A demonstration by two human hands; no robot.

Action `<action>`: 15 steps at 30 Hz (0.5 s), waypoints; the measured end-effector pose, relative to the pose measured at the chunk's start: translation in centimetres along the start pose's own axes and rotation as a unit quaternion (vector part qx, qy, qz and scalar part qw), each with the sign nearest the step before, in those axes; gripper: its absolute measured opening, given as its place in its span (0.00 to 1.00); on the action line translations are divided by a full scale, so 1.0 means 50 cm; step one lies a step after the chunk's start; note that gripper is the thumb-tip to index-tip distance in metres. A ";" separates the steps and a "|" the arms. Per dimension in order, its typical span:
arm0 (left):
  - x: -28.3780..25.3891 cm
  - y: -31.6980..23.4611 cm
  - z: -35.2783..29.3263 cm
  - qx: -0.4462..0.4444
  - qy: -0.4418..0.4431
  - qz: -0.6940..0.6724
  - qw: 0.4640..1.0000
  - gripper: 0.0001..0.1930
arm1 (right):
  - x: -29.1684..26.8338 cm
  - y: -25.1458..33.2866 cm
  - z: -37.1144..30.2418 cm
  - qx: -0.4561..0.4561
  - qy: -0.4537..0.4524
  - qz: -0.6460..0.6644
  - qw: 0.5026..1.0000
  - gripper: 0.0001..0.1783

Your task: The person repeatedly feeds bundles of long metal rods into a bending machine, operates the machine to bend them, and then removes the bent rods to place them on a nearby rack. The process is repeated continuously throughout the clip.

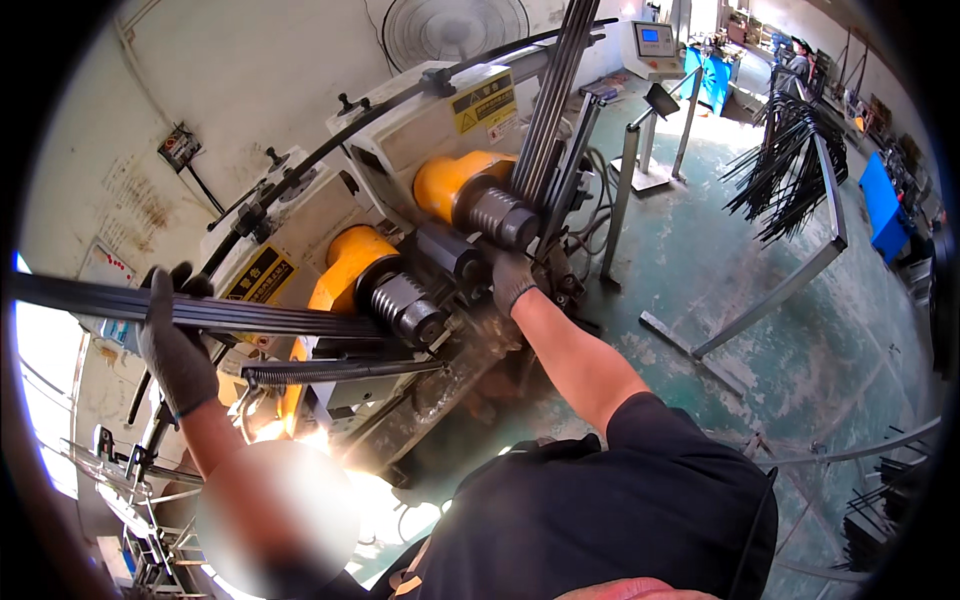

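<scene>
My left hand [178, 350], in a dark work glove, is closed around a bundle of long dark metal bars [270, 318]. The bars run from the left rim to a ribbed steel roller [403, 305] on an orange machine head [352, 258]. My right hand [512, 278], also gloved, reaches between that roller and a second ribbed roller [500, 215], beside a dark steel block [445, 253]. Its fingers are hidden among the machine parts. Another bundle of dark bars [555, 105] rises steeply past the second orange head [455, 182].
A coil spring [340, 372] stretches below the left bars. At the right, a metal stand [835, 190] carries many thin black rods [790, 165]. A control box with a small screen [652, 42] stands at the back. Against the wall is a large fan [455, 28].
</scene>
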State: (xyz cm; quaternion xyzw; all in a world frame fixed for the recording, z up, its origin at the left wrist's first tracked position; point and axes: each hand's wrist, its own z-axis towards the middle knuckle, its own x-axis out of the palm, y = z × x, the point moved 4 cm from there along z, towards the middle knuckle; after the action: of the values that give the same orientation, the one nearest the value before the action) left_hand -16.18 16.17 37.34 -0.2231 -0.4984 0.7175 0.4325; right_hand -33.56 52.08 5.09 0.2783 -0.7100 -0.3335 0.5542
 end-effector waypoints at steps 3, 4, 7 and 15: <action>0.095 -0.011 0.008 0.073 0.028 0.026 0.997 0.18 | 0.019 0.014 0.005 0.024 -0.002 0.028 0.999 0.18; 0.121 -0.010 0.016 0.110 0.053 0.059 0.991 0.17 | 0.015 0.003 0.029 0.050 -0.014 0.050 0.997 0.16; 0.176 0.024 0.049 0.188 0.120 0.163 0.961 0.20 | -0.007 -0.018 0.056 0.022 -0.004 -0.004 1.000 0.15; 0.298 0.011 0.060 0.132 0.181 0.226 0.948 0.25 | -0.029 -0.058 0.098 0.004 0.051 -0.026 0.998 0.26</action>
State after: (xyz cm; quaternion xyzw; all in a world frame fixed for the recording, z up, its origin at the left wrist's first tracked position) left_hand -26.48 27.09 39.72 -0.3965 -0.2491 0.8036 0.3675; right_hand -37.91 52.16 1.15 0.3157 -0.6746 -0.3298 0.5800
